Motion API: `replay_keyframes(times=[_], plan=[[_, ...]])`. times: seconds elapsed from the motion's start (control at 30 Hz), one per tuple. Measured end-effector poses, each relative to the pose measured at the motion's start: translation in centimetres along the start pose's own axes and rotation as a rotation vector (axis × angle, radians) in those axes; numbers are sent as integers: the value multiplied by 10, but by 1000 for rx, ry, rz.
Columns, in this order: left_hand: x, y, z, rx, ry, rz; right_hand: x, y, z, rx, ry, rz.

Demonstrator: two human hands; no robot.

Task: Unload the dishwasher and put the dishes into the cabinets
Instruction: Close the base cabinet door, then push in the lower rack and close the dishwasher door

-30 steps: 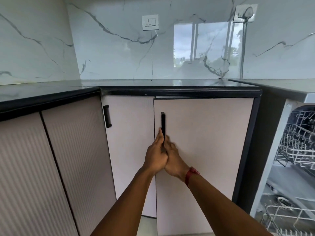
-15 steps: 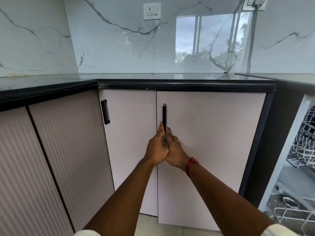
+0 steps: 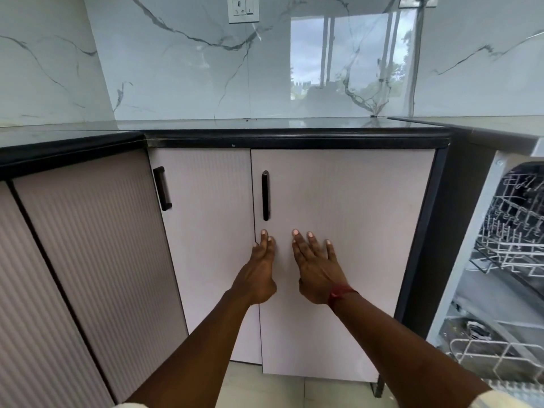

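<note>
Glossy dark countertop [image 3: 294, 139] atop pale cabinets [image 3: 368, 201], white wire dishwasher racks [image 3: 518, 231] alongside

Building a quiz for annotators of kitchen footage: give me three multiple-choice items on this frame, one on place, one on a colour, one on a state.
1. Where is the dishwasher relative to the cabinet door? A) left B) right C) above
2. The handle on that door is: A) black B) white C) red
3. The left hand and right hand are: A) gripping a handle B) holding a plate C) open, empty
Answers: B, its racks show at the right edge; A, a dark bar on the pale door; C, fingers straight, holding nothing.
</note>
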State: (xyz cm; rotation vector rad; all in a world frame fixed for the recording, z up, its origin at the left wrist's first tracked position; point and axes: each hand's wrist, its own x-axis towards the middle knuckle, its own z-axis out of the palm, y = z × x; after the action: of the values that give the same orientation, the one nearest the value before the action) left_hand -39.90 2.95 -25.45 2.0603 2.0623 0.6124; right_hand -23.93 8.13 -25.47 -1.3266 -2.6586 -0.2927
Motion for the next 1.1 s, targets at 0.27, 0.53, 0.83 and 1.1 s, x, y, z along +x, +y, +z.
replay_keyframes(times=[0.27, 0.53, 0.83, 1.1], plan=[[23, 1, 3, -38, -36, -58, -1, 18, 3, -39, -80, 20], [34, -5, -4, -25, -162, -83, 1, 27, -2, -49, -108, -1], [-33, 50, 30, -136, -80, 61, -92, 38, -3, 233, 44, -33], [-180, 163, 132, -277, -377, 196, -318, 71, 40, 223, -150, 125]])
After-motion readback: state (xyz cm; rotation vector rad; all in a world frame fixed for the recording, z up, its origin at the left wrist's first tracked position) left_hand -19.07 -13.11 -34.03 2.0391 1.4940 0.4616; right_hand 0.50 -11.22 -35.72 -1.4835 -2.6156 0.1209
